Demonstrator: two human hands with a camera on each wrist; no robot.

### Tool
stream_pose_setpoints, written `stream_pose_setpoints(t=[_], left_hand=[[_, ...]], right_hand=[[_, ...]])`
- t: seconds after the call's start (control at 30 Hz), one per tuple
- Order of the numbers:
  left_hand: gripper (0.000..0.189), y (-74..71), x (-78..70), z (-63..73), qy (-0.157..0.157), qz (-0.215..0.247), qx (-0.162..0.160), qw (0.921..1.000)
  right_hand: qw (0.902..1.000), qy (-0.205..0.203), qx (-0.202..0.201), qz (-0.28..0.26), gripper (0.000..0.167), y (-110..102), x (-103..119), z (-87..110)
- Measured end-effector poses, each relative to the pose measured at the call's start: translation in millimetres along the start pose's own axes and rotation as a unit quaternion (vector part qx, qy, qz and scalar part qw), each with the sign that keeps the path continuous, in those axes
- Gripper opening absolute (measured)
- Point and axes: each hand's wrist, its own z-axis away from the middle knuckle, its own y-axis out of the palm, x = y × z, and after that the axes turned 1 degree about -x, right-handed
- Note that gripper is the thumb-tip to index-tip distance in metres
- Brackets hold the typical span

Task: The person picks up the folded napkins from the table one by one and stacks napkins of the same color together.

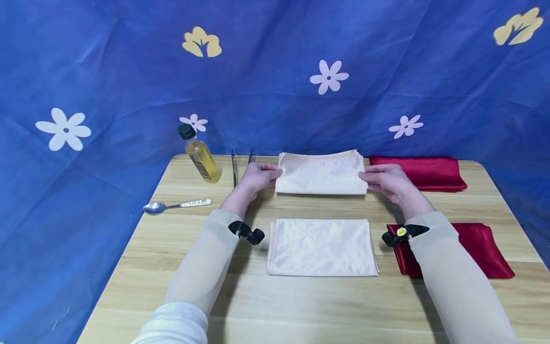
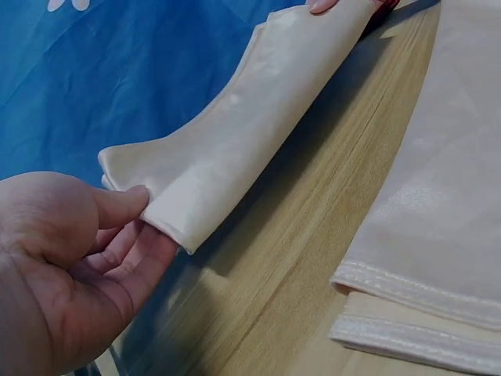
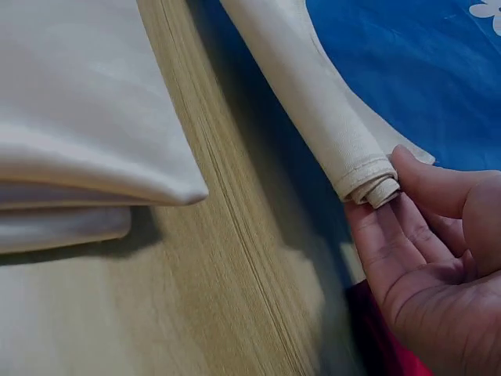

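A folded cream satin cloth [image 1: 321, 174] is held up near the table's back edge, one hand at each short end. My left hand [image 1: 257, 177] pinches its left end, thumb on top and fingers underneath, as the left wrist view shows. At the other end my right hand [image 1: 388, 180] pinches the layered edge the same way. In the right wrist view the cloth's folded layers [image 3: 374, 186] show between thumb and fingers. A shadow falls on the wood below it. Closer to me, a second folded cream cloth [image 1: 322, 247] lies flat on the table.
Two folded dark red cloths lie on the right, one at the back [image 1: 417, 173] and one in front [image 1: 481, 251], partly under my right forearm. On the left stand an oil bottle [image 1: 204, 161] and a spoon [image 1: 176, 205] lies nearby. Thin metal utensils [image 1: 234, 167] lie beside my left hand.
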Motion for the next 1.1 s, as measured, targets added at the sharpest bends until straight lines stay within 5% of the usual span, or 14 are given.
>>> stream_pose_setpoints(t=[0.63,1.1], left_hand=[[0.031,-12.8,-6.6,20.6,0.032,-0.016,-0.012,0.9993],[0.027,-22.5,-19.7,53.5,0.034,-0.007,0.004,0.9994]], right_hand=[[0.9984,-0.048,0.022,0.022,0.015,1.2,9.4,22.4],[0.9953,-0.063,0.036,0.064,0.018,9.1,20.2,47.7]])
